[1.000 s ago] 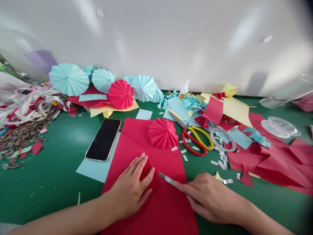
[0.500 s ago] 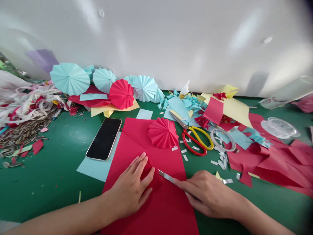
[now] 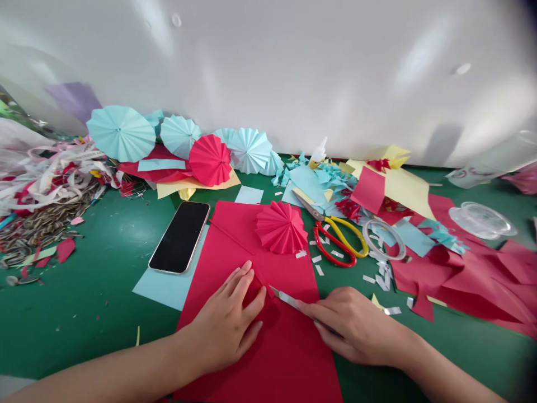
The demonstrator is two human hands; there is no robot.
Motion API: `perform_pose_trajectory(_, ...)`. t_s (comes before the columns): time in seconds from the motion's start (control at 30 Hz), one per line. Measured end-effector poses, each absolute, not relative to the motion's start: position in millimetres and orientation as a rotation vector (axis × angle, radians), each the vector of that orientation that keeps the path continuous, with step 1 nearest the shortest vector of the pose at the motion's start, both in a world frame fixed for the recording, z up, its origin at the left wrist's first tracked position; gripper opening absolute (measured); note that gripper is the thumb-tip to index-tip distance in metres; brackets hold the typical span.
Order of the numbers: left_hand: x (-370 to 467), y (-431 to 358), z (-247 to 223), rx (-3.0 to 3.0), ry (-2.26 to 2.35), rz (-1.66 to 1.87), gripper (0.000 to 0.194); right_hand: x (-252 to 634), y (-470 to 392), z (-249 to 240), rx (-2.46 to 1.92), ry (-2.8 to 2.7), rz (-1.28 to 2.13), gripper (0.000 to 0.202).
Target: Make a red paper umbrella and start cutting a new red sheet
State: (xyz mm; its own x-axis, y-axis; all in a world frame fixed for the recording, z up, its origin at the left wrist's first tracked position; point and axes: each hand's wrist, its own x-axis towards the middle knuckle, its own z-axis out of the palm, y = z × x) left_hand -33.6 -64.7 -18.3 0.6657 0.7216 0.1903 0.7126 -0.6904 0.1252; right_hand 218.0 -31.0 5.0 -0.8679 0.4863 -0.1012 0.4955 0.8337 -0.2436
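A craft knife (image 3: pixel 289 301) with a slim metal blade is in my right hand (image 3: pixel 354 324), fingers closed round it. Its tip points left, close to the fingertips of my left hand (image 3: pixel 230 319). That hand lies flat with fingers stretched, over a small red paper piece (image 3: pixel 265 284) partly hidden under them. Beneath is a large red sheet (image 3: pixel 289 347). On the sheet's far part sit a pleated red paper rosette (image 3: pixel 282 226) and a thin red paper strip (image 3: pixel 230 237).
A phone (image 3: pixel 180 238) rests on light blue paper (image 3: pixel 161 294) at left. Red-and-yellow-handled scissors (image 3: pixel 335 238) and a tape roll (image 3: pixel 384 239) lie at right among paper scraps. Several blue rosettes (image 3: pixel 121 134) stand along the grey wall. Ribbons and nail-like metal pieces (image 3: pixel 46 224) heap far left.
The knife and my right hand have shifted slightly left and up, bringing the tip nearer the small red piece. My left hand stays in almost the same place.
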Motion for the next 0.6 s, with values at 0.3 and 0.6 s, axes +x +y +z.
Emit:
perform_pose_trajectory(0.3,-36.5,-62.4,-18.1,2.772,1.140,0.366,0.039,222.2,-30.0,13.0,0.824,2.951,-0.521,0.038)
perform_pose_trajectory(0.6,-42.8,-50.1,-13.9,2.735,0.946,0.223,0.052,229.1,-35.0,5.7,0.736,2.956,-0.453,0.042)
